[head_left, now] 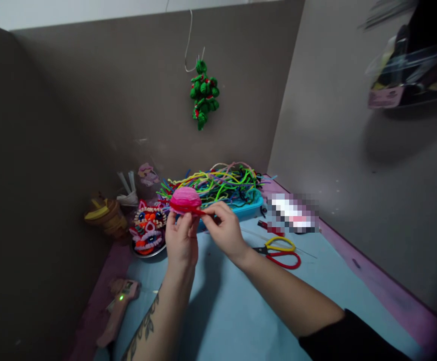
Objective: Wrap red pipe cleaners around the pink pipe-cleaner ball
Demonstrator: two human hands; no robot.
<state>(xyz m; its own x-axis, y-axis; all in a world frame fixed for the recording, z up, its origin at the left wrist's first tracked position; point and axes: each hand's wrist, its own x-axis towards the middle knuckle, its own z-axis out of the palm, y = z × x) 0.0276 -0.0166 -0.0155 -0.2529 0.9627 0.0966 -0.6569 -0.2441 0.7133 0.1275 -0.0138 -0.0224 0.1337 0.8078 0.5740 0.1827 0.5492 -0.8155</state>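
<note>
A person sits at a pale blue table [237, 311] boxed in by grey-brown partition walls [90, 125]. Behind the hands, a turquoise tray [246, 209] carries a loose heap of pipe cleaners [218, 183] in green, yellow, blue, pink and white, thin fuzzy strands lying every which way. To the left of it a shallow metal dish [153, 252] holds small fuzzy craft faces [149, 228] in orange, pink and white, with bead trim. Farther left stands a yellow-brown stacked object [105, 215], too dim to tell what it is. A pink glue gun [119, 306] lies at the table's near left edge, a green light glowing on it. To the right of the hands lie scissors [280, 250] with one yellow loop and one red loop, blades pointing left. On the back wall a knobbly green ornament [203, 93] with red flecks hangs from a bent wire.

Raised above the table in front of the tray is a pink ball [185, 199], round and fuzzy, banded in lighter and darker pink, with a red pipe cleaner [190, 209] around its lower edge. The left hand [182, 240] pinches it from below with closed fingertips. The right hand [224, 230] is also closed, thumb and forefinger gripping the free end of the red strand just right of the ball. Nothing stands between the viewer and the ball.
</note>
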